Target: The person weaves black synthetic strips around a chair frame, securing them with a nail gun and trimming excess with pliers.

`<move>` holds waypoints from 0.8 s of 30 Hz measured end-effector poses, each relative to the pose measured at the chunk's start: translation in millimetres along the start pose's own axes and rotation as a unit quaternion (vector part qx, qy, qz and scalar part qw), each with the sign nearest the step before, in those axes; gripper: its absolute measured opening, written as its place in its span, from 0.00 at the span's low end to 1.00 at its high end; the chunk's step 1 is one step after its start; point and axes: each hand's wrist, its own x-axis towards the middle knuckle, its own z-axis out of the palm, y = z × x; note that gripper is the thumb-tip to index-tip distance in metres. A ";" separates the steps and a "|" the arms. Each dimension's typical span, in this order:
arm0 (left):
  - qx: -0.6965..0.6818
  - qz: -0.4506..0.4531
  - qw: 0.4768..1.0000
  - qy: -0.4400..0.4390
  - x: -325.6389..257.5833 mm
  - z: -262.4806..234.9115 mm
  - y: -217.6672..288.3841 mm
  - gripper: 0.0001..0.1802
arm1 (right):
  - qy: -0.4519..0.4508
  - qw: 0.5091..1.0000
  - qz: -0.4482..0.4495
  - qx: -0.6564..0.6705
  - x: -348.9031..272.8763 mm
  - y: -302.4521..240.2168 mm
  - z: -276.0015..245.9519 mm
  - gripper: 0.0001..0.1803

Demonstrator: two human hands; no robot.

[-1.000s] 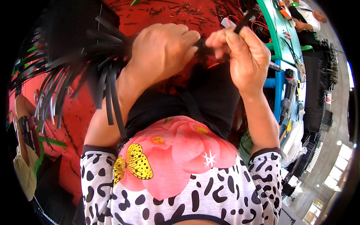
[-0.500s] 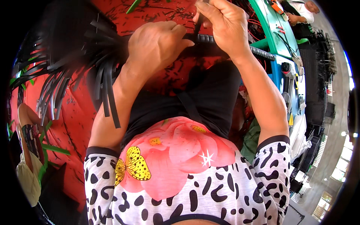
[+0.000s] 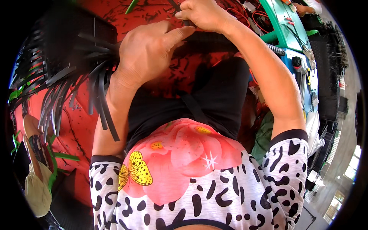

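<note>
Flat black strips point(image 3: 101, 92) hang in a loose bunch beside my left wrist, fanning out from a dark woven piece point(image 3: 76, 46) at the left. My left hand point(image 3: 145, 51) is closed over a black bar point(image 3: 209, 44) wound with strip, its thumb pointing toward my other hand. What lies under its fingers is hidden. Just above that thumb, my right hand point(image 3: 205, 15) pinches a dark strip point(image 3: 174, 4), which runs up past the fingertips. The ribbed wound end of the bar point(image 3: 276, 50) shows beyond my right forearm.
Red sheeting point(image 3: 74, 126) strewn with black scraps covers the floor. At right, a green-and-blue table point(image 3: 281, 30) carries tools. Another person's arm point(image 3: 306, 8) shows at top right, and someone's foot or leg point(image 3: 32, 126) at left. Green frame bars point(image 3: 65, 156) lie at lower left.
My right hand has moved left, close above my left thumb, with the strip in its fingers. My left hand has shifted slightly left, still on the bar.
</note>
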 end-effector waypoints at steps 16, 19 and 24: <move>-0.025 -0.026 0.998 -0.049 1.5 0.1 0.7 0.24 | -0.122 0.973 -0.191 -0.048 -7.8 11.1 -25.2 0.14; -0.040 -0.036 0.997 -0.063 2.9 -1.4 1.8 0.24 | -0.106 0.946 -0.269 -0.144 -5.4 16.8 -26.9 0.12; -0.044 -0.024 0.996 -0.076 4.4 -5.9 -2.0 0.24 | -0.040 0.961 -0.252 -0.110 -6.8 7.7 -21.9 0.12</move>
